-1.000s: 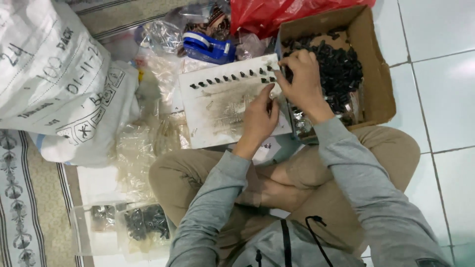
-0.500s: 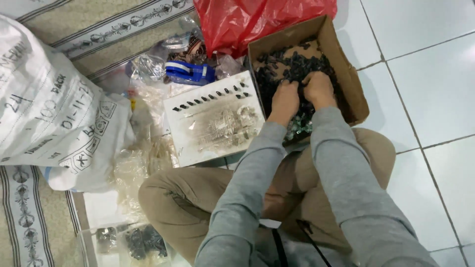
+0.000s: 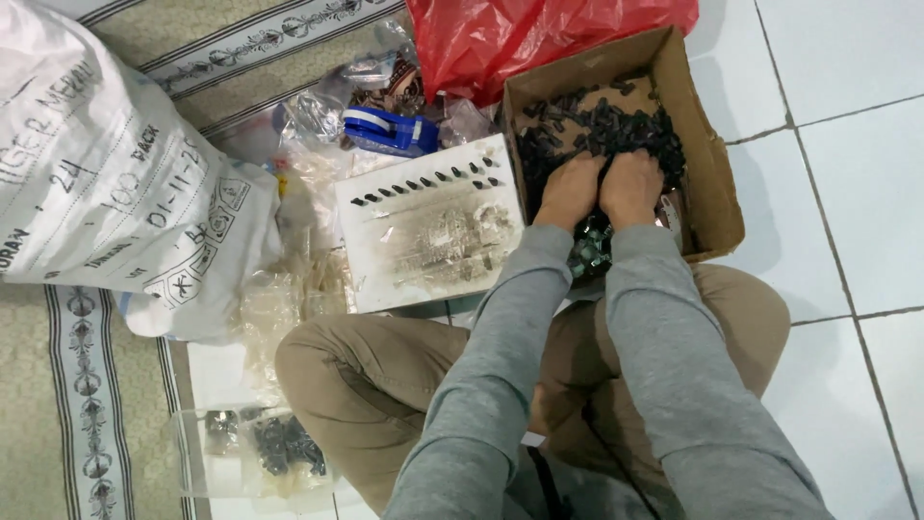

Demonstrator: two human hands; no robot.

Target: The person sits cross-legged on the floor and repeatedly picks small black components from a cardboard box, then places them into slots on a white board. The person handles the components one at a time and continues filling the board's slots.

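Cardboard box [image 3: 717, 183]: open-topped, brown, on the white tiled floor [image 3: 847, 193] just ahead of the person's knees. Contents: a heap of small black plastic parts [image 3: 597, 125], piled toward the near wall.

Left hand [image 3: 570, 191]: palm down, fingers buried in the heap; whether the grip closes on any parts cannot be told.

Right hand [image 3: 632, 186]: touching the left hand's side, likewise sunk in the heap; grip state hidden, cannot tell.

White board [image 3: 428, 226]: flat on the floor, just left of the box; a row of black parts along its far edge.

Blue tape dispenser [image 3: 390, 130]: beyond the board.

Red plastic bag [image 3: 539, 34]: behind the box.

White sack [image 3: 106, 183]: on the patterned mat, far left.
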